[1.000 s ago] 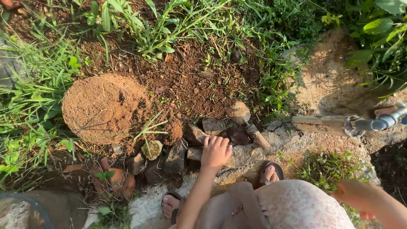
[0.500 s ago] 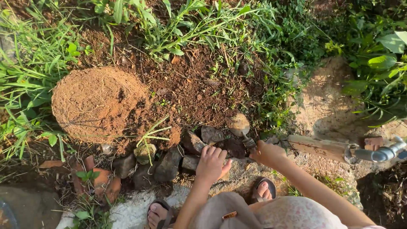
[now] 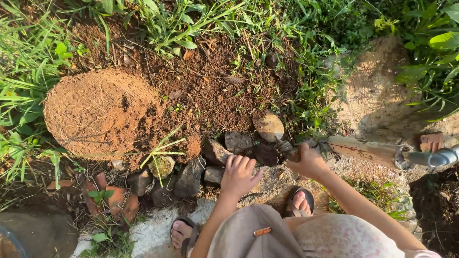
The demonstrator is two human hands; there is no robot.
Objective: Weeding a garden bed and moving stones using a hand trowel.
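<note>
My left hand [image 3: 239, 174] lies flat with fingers spread on the sandy ground, just below a row of dark stones [image 3: 217, 152]. To its right, my right hand [image 3: 308, 160] is closed around the handle of a small trowel. The soil-caked trowel blade [image 3: 268, 125] points up-left into the bare red soil [image 3: 205, 91]. A round, fibrous brown root ball [image 3: 98, 112] sits on the soil at the left.
A wooden piece [image 3: 368, 150] joined to a grey metal pipe [image 3: 440, 157] lies at the right. Broken terracotta pieces [image 3: 110, 198] lie at lower left. My sandalled feet [image 3: 301, 200] stand on a pale stone edge. Grass and weeds [image 3: 28, 81] ring the soil patch.
My right hand has come in from the right and closed on the trowel handle. My left hand has stayed by the stones.
</note>
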